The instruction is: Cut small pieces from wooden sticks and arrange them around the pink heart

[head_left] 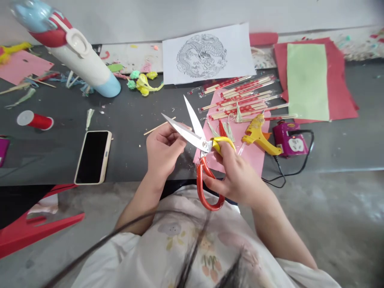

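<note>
My right hand (234, 172) grips the scissors (195, 136) by their handles, one yellow and one red. The blades stand apart and point up and to the left. Close to the blades, my left hand (165, 150) is closed, its thumb against curled fingers; whatever it pinches is hidden or too small to make out. A thin wooden stick (154, 129) shows just beyond its knuckles, and I cannot tell if the hand touches it. Under the scissors lies a pink sheet (255, 160) bearing small tassels (227, 130) in red and pale green.
Wrapped chopsticks (246, 96) and a yellow glue gun (259, 134) lie to the right, beside a purple power block (289, 140) with a cord. A dragon print (207, 54) is behind. At left are a phone (92, 158), red thread spool (36, 120) and tall bottle (81, 56).
</note>
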Demonstrator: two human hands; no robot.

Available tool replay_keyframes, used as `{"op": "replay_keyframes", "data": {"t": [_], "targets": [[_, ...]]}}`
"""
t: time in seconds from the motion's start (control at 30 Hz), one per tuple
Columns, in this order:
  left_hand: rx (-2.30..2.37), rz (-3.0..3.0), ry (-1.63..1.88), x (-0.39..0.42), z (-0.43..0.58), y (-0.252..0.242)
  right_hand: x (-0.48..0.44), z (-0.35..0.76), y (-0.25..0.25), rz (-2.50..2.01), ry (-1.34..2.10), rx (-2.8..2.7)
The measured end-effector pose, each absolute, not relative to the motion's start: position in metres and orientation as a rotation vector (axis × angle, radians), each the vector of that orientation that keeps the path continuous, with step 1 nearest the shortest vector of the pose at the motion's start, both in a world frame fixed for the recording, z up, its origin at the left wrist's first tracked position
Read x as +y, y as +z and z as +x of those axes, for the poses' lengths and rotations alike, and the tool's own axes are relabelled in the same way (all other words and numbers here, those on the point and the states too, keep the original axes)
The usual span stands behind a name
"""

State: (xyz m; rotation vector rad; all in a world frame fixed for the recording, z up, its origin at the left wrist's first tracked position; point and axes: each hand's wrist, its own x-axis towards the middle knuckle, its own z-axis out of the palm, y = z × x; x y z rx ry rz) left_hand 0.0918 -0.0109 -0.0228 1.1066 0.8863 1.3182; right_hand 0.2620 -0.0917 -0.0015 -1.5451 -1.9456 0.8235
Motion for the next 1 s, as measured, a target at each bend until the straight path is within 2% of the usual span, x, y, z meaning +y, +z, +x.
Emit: {"op": "replay_keyframes", "data": {"t": [0.3, 0.7, 1.0], "targets": [[0.91, 1.192, 1.361, -0.0122, 0.093, -0.0269, -0.0912, 0.2626, -0.0003, -1.534, 0.846, -1.964], [1.18, 1.373, 1.291, -0.0171, 0.0902, -0.0217, -0.0918, 0.2636, 0.0021, -1.619, 0.979, -1.951], [1.149, 1.474, 1.24, -0.015, 0.09, -0.0223, -0.0911, 0.267, 0.0019, -1.712, 1.075, -1.967]]}}
